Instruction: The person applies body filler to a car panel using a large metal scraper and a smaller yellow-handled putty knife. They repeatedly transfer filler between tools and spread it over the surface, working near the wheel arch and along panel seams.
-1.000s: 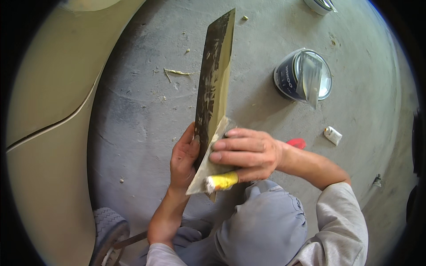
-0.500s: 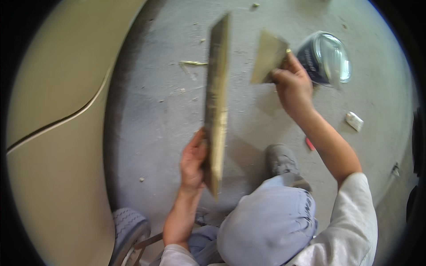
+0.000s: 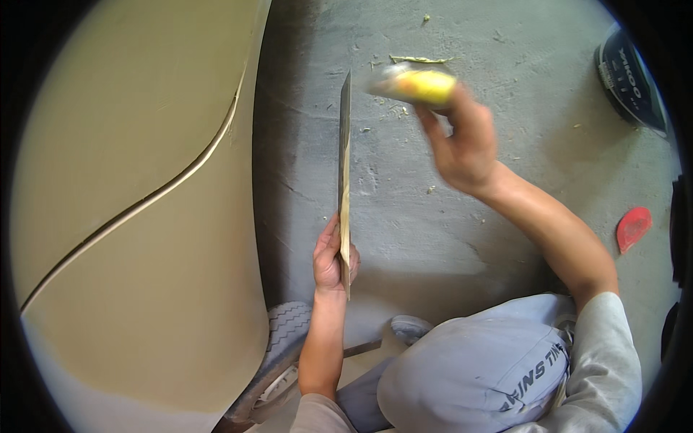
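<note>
My left hand (image 3: 332, 258) grips a thin flat board (image 3: 344, 195) near its lower end. The board stands edge-on to me, with a yellowish coating along its right side. In my right hand (image 3: 465, 141), above the floor right of the board's top, is a yellow tube-like thing (image 3: 426, 85) with a pale greyish left end. Motion smears it, so its exact kind is unclear. The tube-like thing and the board are apart. Left of both hands rises a large beige vehicle panel (image 3: 144, 274), crossed by a curved seam (image 3: 195, 167).
A tyre (image 3: 290, 325) shows below the panel. A dark bucket (image 3: 626, 79) stands at the far right. Near the right edge lies a red teardrop-shaped piece (image 3: 634, 229). A pale dried strip (image 3: 426, 60) and crumbs lie on the grey floor (image 3: 419, 231).
The flat scraper in my right hand is gone from view; that hand now holds the yellow tube-like thing. My view has shifted, with the panel larger and the bucket farther right.
</note>
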The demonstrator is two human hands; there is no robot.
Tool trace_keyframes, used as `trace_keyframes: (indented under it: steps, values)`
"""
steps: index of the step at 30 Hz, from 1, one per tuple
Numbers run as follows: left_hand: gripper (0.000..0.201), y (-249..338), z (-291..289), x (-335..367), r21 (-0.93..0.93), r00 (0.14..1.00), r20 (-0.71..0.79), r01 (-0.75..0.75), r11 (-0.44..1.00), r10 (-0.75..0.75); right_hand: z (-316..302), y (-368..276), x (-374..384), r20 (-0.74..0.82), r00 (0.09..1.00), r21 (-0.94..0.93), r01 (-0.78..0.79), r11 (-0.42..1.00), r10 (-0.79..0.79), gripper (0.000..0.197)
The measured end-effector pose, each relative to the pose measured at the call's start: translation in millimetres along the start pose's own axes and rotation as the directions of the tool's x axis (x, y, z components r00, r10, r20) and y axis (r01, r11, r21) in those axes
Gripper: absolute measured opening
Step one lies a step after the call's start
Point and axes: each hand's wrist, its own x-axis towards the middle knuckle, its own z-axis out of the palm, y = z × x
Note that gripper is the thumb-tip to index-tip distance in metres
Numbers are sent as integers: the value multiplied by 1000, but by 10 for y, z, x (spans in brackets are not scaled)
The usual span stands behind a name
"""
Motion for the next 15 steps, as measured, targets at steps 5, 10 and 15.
trace_keyframes:
  steps: [5, 10, 15]
  values:
    - [49, 107, -475, -249, -3, 994, -110, -3, 1000, 3, 844, -13, 236, -54, 871, -51, 487, 872, -489, 50]
    - [50, 87, -703, -307, -63, 1000, 1, 21, 998, -21, 1197, 125, 389, -105, 865, -68, 486, 872, -490, 52]
    - [50, -14, -782, -308, -128, 998, -60, 25, 991, -33, 1314, 222, 438, -135, 840, -51, 524, 850, -526, 54]
